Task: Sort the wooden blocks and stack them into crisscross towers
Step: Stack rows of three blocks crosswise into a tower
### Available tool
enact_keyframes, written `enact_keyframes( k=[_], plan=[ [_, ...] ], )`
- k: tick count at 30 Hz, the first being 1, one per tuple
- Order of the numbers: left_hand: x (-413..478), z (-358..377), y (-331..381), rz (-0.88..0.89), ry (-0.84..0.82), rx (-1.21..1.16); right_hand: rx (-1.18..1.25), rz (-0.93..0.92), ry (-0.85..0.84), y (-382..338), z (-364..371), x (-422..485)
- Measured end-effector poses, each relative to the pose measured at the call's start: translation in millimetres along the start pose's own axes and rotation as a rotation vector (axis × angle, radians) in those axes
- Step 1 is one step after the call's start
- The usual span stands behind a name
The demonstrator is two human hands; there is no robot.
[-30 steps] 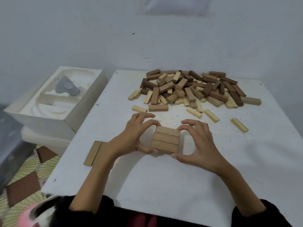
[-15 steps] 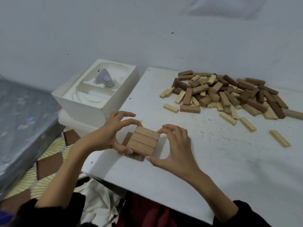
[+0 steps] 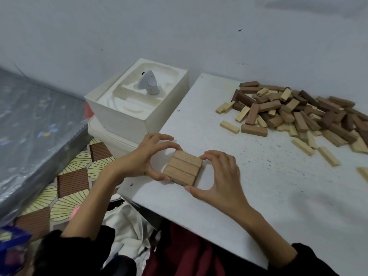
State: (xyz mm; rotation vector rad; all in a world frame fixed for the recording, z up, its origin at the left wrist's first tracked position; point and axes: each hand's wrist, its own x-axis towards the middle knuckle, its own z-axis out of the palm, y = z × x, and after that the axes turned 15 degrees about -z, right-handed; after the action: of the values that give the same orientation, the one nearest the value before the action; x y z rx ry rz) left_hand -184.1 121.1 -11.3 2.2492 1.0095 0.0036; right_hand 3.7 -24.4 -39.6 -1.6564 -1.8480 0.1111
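While the left grip (image 3: pixel 143 162) and right grip (image 3: pixel 217 176) pinch the square stack of tan wooden blocks (image 3: pixel 183 169), seemingly two-layered, by the white worktop's (image 3: pixel 268 196) left edge, uneven squeezing could skew it.

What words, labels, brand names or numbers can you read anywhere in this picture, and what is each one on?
No text can be read.
The tan wooden block stack, the loose pile of wooden blocks and the white cardboard box show no lettering.
The blue printed packet at the lower left edge is too blurred to tell.
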Motion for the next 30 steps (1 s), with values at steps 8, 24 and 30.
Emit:
enact_keyframes(
  k=[8, 24, 30],
  plan=[
    [1.9, 0.6, -2.9, -0.007, -0.032, -0.018, 0.008, 0.002, -0.008, 1.3, 2.2, -1.3],
    [9.4, 11.9, -0.6, 0.049, -0.02, -0.092, 0.004, -0.034, -0.033, 2.9, 7.8, 2.6],
    [6.4, 16.6, 1.0, 0.082, 0.031, -0.126, -0.006, -0.04, -0.038, 3.6, 8.8, 4.2]
  ],
)
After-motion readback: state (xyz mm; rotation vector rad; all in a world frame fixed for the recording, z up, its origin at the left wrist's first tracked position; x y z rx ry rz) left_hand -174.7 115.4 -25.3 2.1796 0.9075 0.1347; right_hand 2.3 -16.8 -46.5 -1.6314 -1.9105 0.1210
